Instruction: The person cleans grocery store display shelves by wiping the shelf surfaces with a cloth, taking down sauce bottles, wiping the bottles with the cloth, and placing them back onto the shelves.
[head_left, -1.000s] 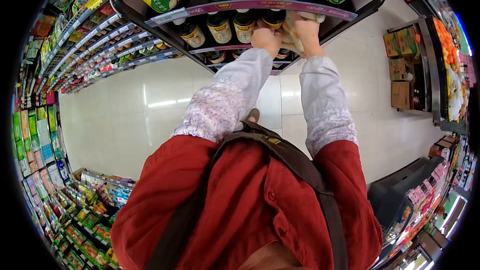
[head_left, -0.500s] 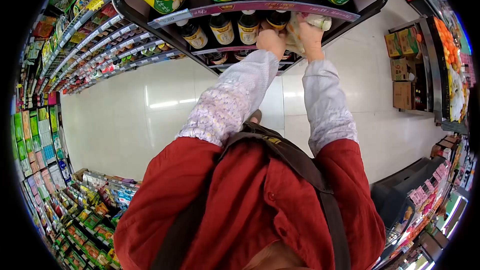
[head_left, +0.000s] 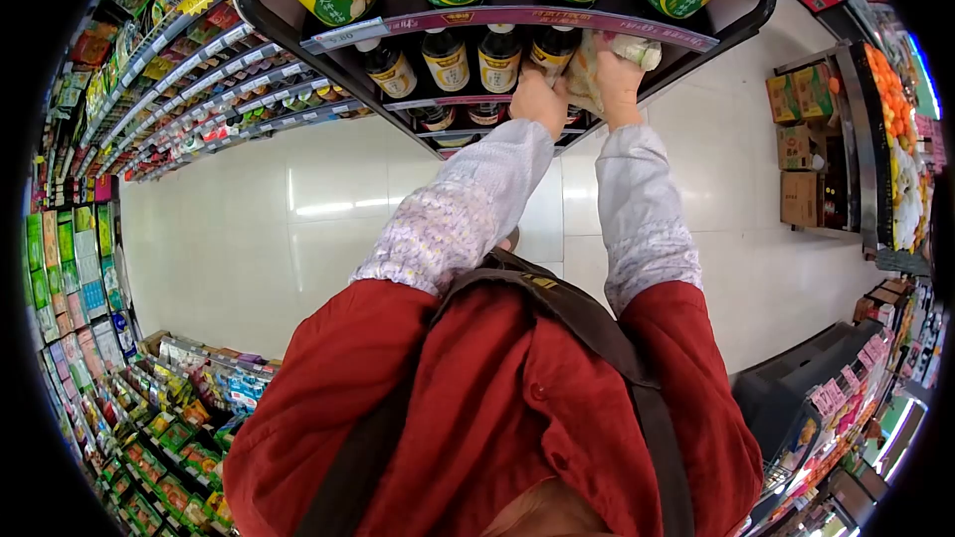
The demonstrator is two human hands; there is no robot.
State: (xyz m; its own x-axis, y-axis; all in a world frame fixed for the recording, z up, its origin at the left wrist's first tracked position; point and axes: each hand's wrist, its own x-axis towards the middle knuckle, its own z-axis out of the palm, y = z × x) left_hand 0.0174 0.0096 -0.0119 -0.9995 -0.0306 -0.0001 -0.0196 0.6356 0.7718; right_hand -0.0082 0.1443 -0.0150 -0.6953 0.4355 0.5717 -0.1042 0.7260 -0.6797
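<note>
right hand (head_left: 619, 82) clutches cloth (head_left: 584, 83); left hand (head_left: 539, 102) closed around 1 dark bottle (head_left: 553, 48)

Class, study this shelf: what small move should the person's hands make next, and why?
The right hand should probably wipe the cloth across the nearby dark bottle: it grips the bunched cloth just beside that bottle, while the left hand is at the bottle's lower part.
</note>
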